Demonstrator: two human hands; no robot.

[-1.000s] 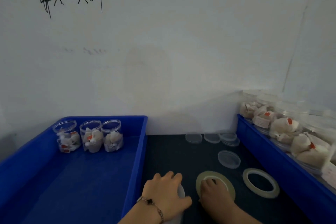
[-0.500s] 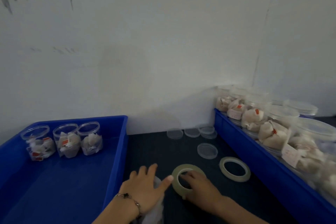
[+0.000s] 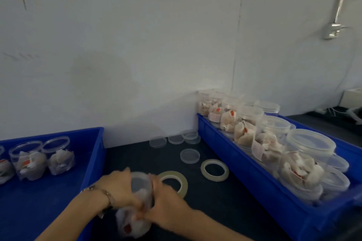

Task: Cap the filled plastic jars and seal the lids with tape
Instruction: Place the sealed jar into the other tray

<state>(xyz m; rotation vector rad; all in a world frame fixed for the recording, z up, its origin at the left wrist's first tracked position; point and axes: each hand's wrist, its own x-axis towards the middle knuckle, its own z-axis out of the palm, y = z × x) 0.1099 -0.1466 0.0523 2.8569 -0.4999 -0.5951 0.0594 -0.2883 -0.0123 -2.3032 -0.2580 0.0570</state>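
Observation:
A clear plastic jar [image 3: 140,184] filled with white sachets lies tilted on the dark table near the bottom centre. My left hand [image 3: 117,188] grips its left side and my right hand [image 3: 166,199] grips its right side. A tape roll [image 3: 181,180] lies flat just right of the jar, partly hidden by my right hand. A second tape roll [image 3: 214,169] lies further right. Loose clear lids [image 3: 190,155] sit behind them on the table.
A blue bin [image 3: 92,143] on the left holds three open filled jars [image 3: 58,155]. A blue bin [image 3: 221,143] on the right is packed with several capped filled jars [image 3: 311,146]. More lids [image 3: 157,141] lie by the white wall.
My right hand left the tape roll and closed on the jar beside my left hand. The view swung to the right, showing more of the right bin.

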